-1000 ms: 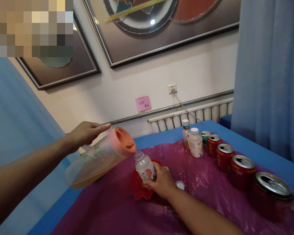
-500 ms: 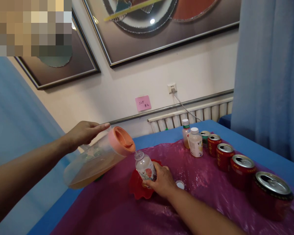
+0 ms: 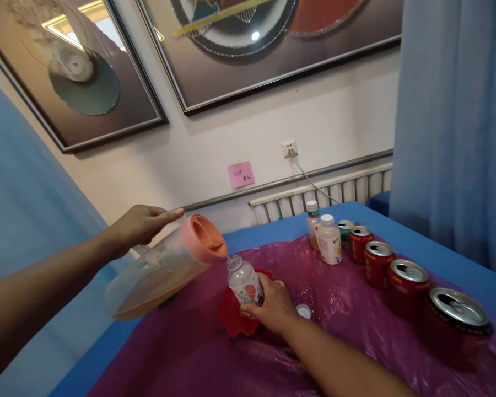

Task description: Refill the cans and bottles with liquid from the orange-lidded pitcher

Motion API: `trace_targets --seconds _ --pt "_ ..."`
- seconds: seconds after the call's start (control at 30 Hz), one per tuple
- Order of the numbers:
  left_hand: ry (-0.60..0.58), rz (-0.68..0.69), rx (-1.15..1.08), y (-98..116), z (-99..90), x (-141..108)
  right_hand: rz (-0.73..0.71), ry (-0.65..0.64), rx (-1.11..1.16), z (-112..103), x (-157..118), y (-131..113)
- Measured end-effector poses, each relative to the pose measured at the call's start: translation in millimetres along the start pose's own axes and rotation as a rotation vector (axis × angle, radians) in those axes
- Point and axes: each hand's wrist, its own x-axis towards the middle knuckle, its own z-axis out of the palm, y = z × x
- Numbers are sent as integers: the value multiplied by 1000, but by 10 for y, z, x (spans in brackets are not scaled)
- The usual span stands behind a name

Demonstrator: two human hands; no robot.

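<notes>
My left hand (image 3: 143, 229) grips a clear plastic pitcher (image 3: 157, 273) with an orange lid (image 3: 204, 238), thumb stretched toward the lid. The pitcher is tilted, and pale brown liquid lies along its lower side. Its spout is close to the mouth of a small uncapped bottle (image 3: 243, 281) with a fruit-patterned label. My right hand (image 3: 275, 306) is wrapped round that bottle, which leans slightly left above a red scalloped dish (image 3: 233, 320). Whether liquid is flowing between them I cannot tell. A white cap (image 3: 303, 311) lies beside my right wrist.
Several opened drink cans (image 3: 409, 286) stand in a row on the right. Two white-capped bottles (image 3: 329, 242) are behind them. Purple plastic sheeting (image 3: 182, 353) covers part of the blue table (image 3: 442, 253). Blue curtains (image 3: 450, 110) hang at both sides.
The pitcher's base has dipped very slightly down and left. My right hand and the bottle stay nearly in place; the view has shifted a little.
</notes>
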Motion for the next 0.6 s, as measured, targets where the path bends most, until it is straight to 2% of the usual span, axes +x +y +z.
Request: trace_targets --seconds 0.6 --pt "-21 -7 6 24 0 1 -6 -14 12 -5 -4 -4"
